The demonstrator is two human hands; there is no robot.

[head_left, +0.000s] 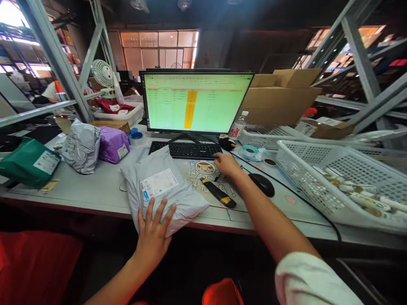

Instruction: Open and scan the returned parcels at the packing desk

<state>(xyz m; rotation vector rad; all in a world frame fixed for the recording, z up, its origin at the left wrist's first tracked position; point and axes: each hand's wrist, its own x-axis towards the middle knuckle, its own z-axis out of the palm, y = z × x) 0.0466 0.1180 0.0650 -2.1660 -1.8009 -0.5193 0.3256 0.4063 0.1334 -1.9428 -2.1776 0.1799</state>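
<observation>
My left hand [155, 228] lies with fingers spread on the near edge of a light grey mailer parcel [186, 197]. The parcel rests on the desk and pokes out over its front edge, with a white barcode label [159, 184] facing up. At the right end of a black keyboard [193, 150], my right hand [227, 164] reaches with its fingertips to the keys and holds nothing; some of its fingers are hidden. A black-and-yellow utility knife [219, 192] lies between the parcel and my right forearm. Just right of that forearm sits a black mouse [262, 184].
Behind the keyboard stands a monitor [168, 110] showing a spreadsheet. Green [28, 163], grey [82, 146] and purple [112, 144] parcels are at the left. At the right are a white basket [305, 178] holding small items, tape rolls [249, 151] and a bottle [237, 127].
</observation>
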